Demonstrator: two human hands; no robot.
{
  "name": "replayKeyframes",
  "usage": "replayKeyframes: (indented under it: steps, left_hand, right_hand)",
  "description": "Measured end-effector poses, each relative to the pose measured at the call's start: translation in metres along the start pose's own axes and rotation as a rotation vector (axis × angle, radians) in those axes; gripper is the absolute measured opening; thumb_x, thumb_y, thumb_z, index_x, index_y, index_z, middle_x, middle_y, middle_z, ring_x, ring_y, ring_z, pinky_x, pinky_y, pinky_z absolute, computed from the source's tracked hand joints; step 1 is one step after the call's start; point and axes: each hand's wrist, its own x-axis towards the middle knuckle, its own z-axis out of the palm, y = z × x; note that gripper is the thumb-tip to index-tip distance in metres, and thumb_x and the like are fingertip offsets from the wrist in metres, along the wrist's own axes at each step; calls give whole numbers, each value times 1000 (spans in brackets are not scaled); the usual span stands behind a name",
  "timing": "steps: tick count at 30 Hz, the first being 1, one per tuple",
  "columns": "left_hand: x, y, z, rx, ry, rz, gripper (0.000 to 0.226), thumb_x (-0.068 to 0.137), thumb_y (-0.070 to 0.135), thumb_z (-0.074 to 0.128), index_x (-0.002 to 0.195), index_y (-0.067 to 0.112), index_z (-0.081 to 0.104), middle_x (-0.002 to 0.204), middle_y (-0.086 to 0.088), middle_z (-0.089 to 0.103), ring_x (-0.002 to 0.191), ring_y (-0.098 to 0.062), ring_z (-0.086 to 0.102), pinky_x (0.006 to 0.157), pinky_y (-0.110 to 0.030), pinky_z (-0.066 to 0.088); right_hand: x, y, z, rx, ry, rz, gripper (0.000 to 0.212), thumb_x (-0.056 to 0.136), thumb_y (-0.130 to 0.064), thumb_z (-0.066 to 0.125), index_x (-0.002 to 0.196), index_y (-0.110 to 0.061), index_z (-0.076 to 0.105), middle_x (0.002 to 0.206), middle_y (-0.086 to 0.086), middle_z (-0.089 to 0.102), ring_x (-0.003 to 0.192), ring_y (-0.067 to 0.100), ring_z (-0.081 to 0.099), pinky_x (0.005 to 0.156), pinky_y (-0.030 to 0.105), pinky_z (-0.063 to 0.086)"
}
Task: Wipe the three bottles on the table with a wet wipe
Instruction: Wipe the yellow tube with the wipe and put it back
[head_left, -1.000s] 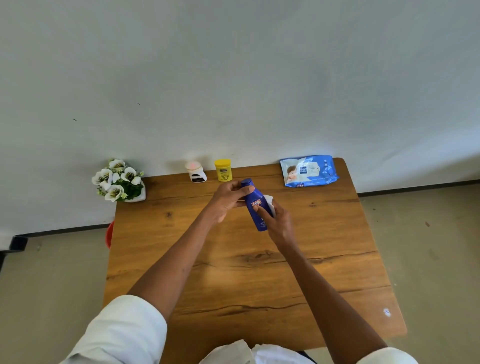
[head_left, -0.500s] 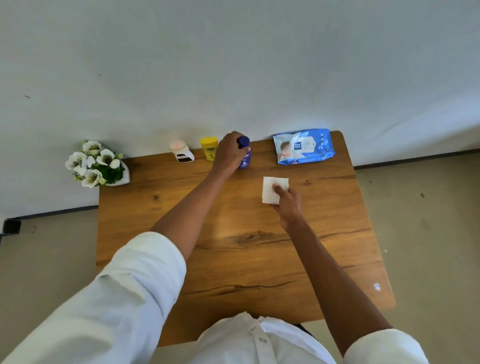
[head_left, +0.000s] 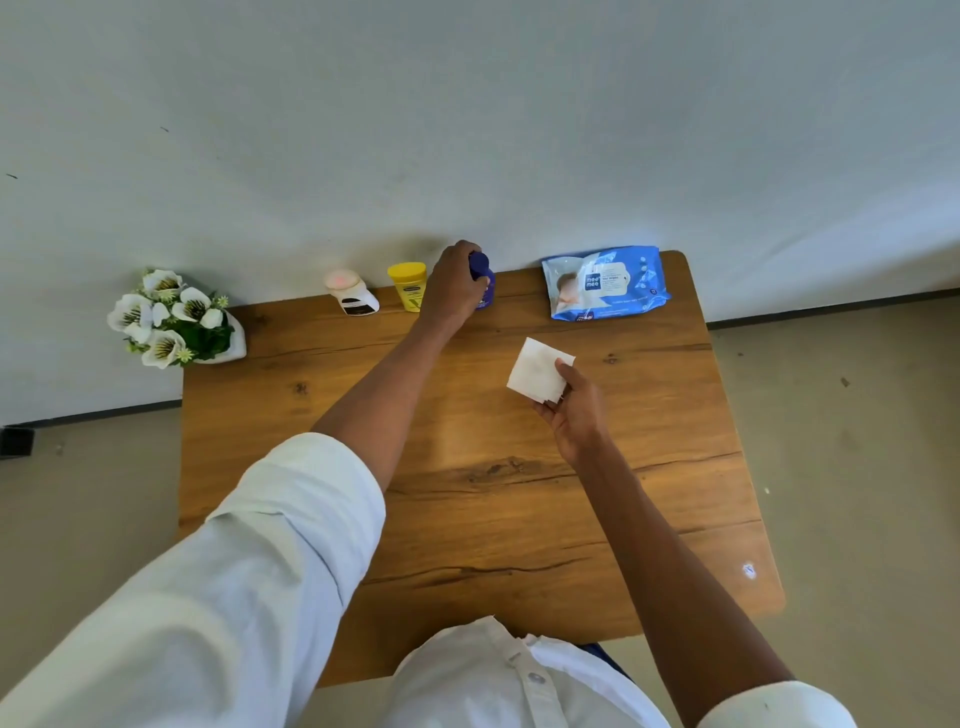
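Three bottles stand in a row at the table's far edge. The blue bottle (head_left: 483, 280) is upright, and my left hand (head_left: 453, 291) is wrapped around its left side, hiding most of it. To its left are a yellow bottle (head_left: 408, 286) and a white bottle with a pink cap (head_left: 351, 293). My right hand (head_left: 574, 410) is over the middle of the wooden table (head_left: 467, 493), holding a folded white wet wipe (head_left: 537, 370) between thumb and fingers.
A blue pack of wet wipes (head_left: 605, 281) lies at the far right of the table. A white pot of white flowers (head_left: 174, 319) sits at the far left corner. The wall is right behind the bottles.
A second ago both hands held the blue bottle and wipe together over the table. My left hand has carried the bottle to the far edge and stood it upright; my right hand keeps the wipe, now lifted.
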Motion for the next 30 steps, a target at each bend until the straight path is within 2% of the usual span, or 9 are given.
replayKeyframes:
  steps: [5,8,11,13,17,21,24,26,30]
  left_hand:
    - [-10,5,-4,-28,30,-1,69,84,9,76,143,10,42,145,-13,46,131,-26,49,97,-25,46]
    - [-26,2,-15,-98,227,77,60,85,6,66,142,9,46,143,-11,46,133,-24,46,102,-21,39]
    - [-44,-15,-28,-149,447,34,52,83,-2,55,133,7,54,133,-12,52,123,-27,53,101,-36,48]
    - [-50,-30,-36,-150,504,-52,49,83,-6,53,132,4,56,132,-15,53,123,-30,54,100,-40,50]
    - [-45,-50,-44,-110,324,-160,57,89,-1,57,144,9,46,144,-13,45,133,-27,49,100,-26,43]
    - [-32,-54,-50,11,101,-175,55,94,15,64,146,16,44,143,-13,48,126,-28,53,97,-38,48]
    - [-29,-54,-52,88,104,-153,35,95,21,63,128,11,57,125,-12,61,115,-30,59,87,-39,49]
    - [-31,-53,-53,79,129,-172,33,95,26,64,124,10,58,118,-11,66,108,-27,62,79,-37,49]
    - [-63,-56,-61,-379,251,-289,32,95,29,65,119,8,58,110,-8,68,98,-22,64,72,-27,46]
  right_hand:
    - [1,0,-2,-51,-6,-7,18,96,-26,63,111,-17,63,118,15,69,110,31,67,92,44,57]
    - [1,2,-1,-69,0,-15,17,94,-27,65,108,-18,64,114,13,70,111,32,67,95,46,57]
    - [-1,5,4,-77,5,-8,14,94,-26,66,105,-18,65,111,12,70,111,33,67,101,52,53]
    - [-4,10,12,-93,-10,8,12,94,-25,66,105,-18,64,112,13,69,111,33,66,102,52,53]
    - [-9,19,19,-155,-27,41,7,95,-25,65,100,-19,64,110,13,69,103,29,67,100,51,52]
    - [-12,29,25,-193,-31,51,13,96,-30,64,102,-19,64,109,13,69,99,27,67,88,43,56]
    - [-17,37,23,-192,-52,49,12,96,-32,64,102,-22,63,108,10,68,101,26,67,89,42,56]
    - [-21,39,22,-183,-50,50,12,96,-30,63,105,-22,63,107,9,68,101,25,67,86,40,57]
    - [-37,41,25,-152,-49,9,14,96,-23,63,109,-19,65,113,12,68,105,27,65,88,40,56]
